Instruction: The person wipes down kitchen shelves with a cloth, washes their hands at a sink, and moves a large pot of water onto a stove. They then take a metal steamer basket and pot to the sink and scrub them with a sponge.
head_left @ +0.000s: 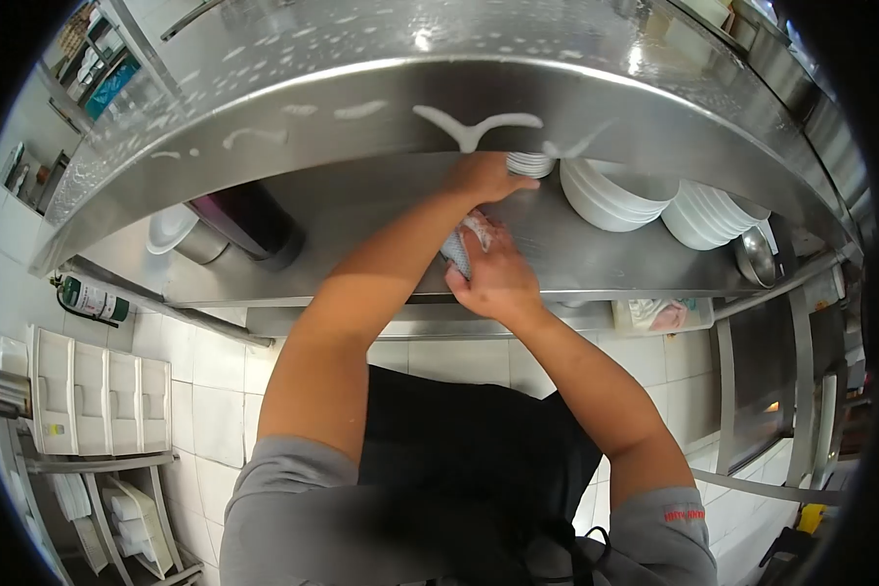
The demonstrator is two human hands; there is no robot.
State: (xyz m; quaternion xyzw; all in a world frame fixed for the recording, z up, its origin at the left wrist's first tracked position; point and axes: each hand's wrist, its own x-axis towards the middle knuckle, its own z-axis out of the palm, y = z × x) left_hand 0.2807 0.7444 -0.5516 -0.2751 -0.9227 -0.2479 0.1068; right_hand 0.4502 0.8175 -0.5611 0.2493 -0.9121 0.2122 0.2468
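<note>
My right hand (495,269) is closed over a grey-blue textured scrubbing pad (456,251) near the front edge of the lower steel shelf (361,230). White foam clings to its fingers. My left hand (483,180) reaches under the upper steel surface, its thumb stretched out against the front of a stack of small white dishes (530,164). The other left fingers are hidden, so I cannot tell whether they grip the stack. To the right stand a stack of large white bowls (610,203) and a second stack of white bowls (705,217).
Foam streaks the upper steel surface (381,39) and its front edge. A dark cylindrical container (254,227) and a metal pot (201,241) stand left on the shelf. A metal ladle or bowl (755,256) lies far right. A clear tub (662,314) sits below.
</note>
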